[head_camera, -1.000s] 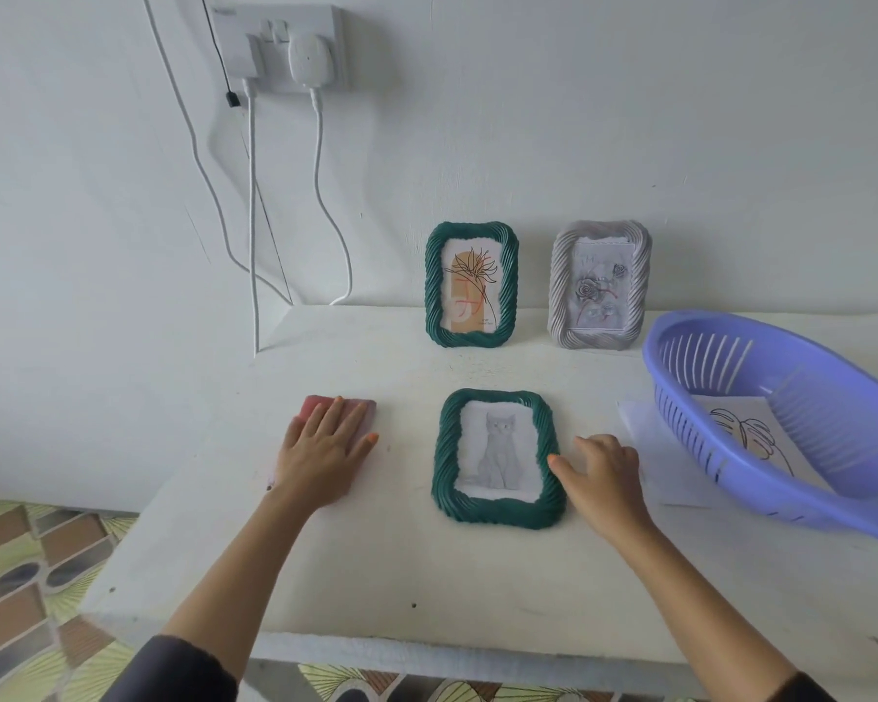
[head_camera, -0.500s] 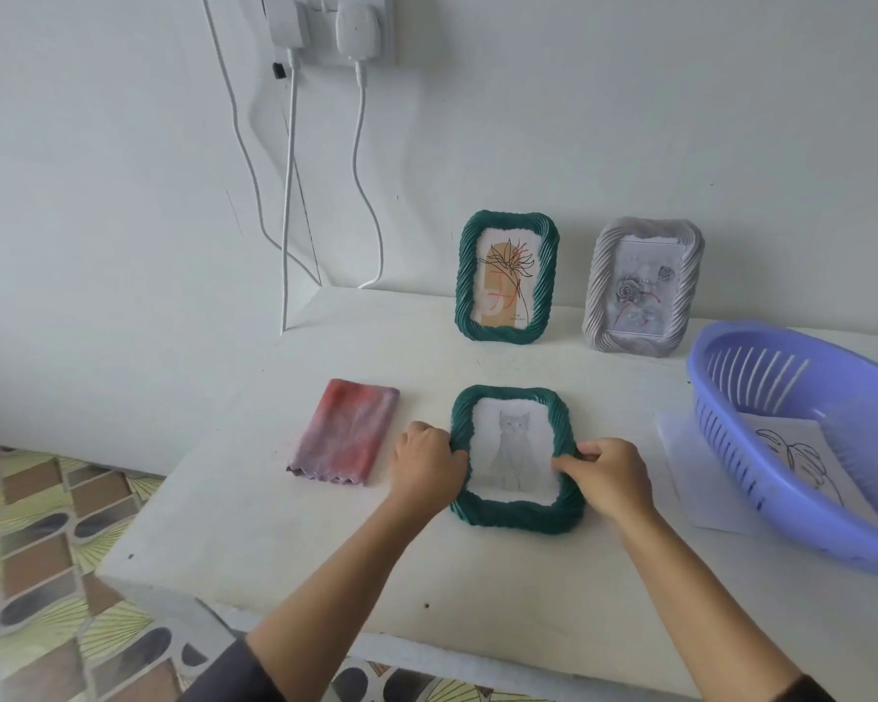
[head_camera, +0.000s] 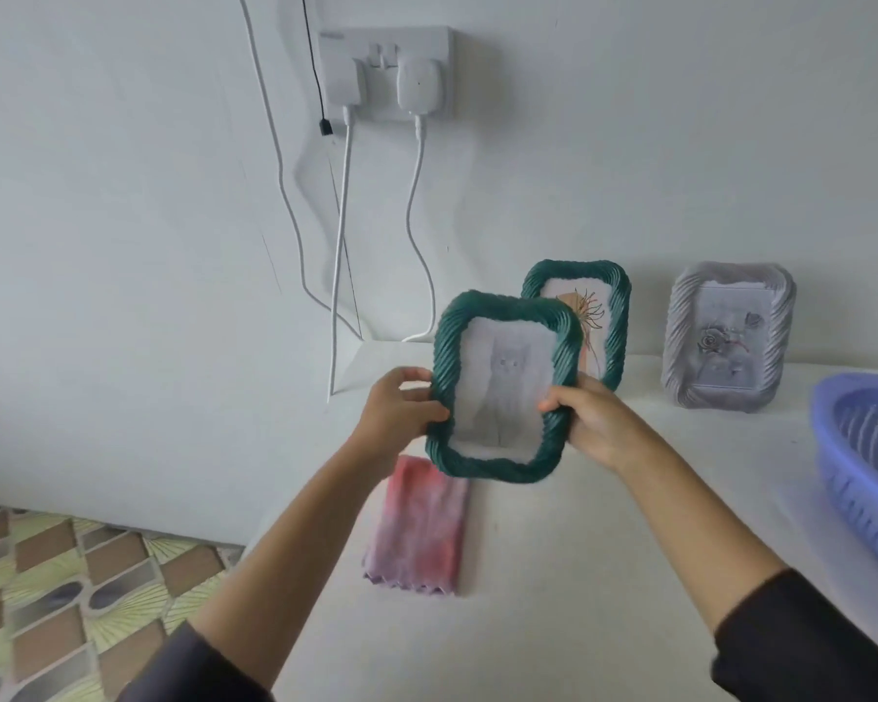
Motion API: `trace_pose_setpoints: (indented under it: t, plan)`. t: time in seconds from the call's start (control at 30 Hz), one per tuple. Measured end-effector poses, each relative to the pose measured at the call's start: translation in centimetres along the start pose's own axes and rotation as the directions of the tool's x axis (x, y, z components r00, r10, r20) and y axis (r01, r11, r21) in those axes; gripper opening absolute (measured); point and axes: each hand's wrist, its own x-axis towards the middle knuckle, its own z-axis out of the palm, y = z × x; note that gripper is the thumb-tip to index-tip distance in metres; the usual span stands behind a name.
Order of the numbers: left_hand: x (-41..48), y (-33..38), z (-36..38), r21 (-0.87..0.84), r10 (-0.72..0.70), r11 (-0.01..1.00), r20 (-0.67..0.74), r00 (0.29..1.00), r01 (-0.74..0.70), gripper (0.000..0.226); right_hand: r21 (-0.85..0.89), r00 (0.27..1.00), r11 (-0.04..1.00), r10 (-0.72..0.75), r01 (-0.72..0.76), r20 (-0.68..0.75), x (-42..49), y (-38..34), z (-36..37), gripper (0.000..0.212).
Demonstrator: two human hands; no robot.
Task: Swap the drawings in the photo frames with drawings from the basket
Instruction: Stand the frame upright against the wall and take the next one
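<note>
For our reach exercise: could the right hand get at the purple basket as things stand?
Likely yes, once freed: the right hand grips the green cat frame, but nothing stands between it and the purple basket on its side.

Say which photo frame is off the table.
The green cat frame, held by left hand and right hand; the flower frame and grey frame stand on it.

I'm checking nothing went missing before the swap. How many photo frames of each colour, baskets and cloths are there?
Green photo frames: 2, the held green frame and the standing green frame
Grey photo frame: 1
Purple basket: 1
Pink cloth: 1
Total: 5
</note>
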Motion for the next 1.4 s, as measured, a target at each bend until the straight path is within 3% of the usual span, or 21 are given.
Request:
trace_pose_setpoints:
  t: [0.1,0.2,0.57,0.87,1.4]
  plan:
    - [3.2,0.9,-2.0,-0.006,0.005,1.0,-0.041,0.999,-0.005,0.033,-0.06,0.999,0.997,-0.051,0.052,0.004,3.1,-1.4,2.6,0.016]
    - [7.1,1.1,-3.8,0.003,-0.002,1.0,-0.059,0.998,0.003,0.034,-0.111,0.997,0.992,-0.067,0.063,-0.034,7.1,-2.2,4.7,0.029]
    - [15.4,-1.0,-5.6,0.055,-0.018,0.998,-0.076,0.997,0.022,0.036,-0.19,0.991,0.981,-0.049,0.025,-0.127,15.1,-0.6,5.6,0.031]
    - [17.0,-2.5,-6.0,0.027,-0.008,1.0,-0.054,0.999,0.01,0.036,-0.235,0.996,0.972,-0.034,0.014,-0.081,16.4,1.1,4.9,0.022]
    - [15.6,-3.8,-5.8,0.147,0.034,0.989,-0.075,0.997,-0.023,0.053,-0.329,0.995,0.942,-0.09,0.069,-0.048,13.1,3.7,3.4,0.036]
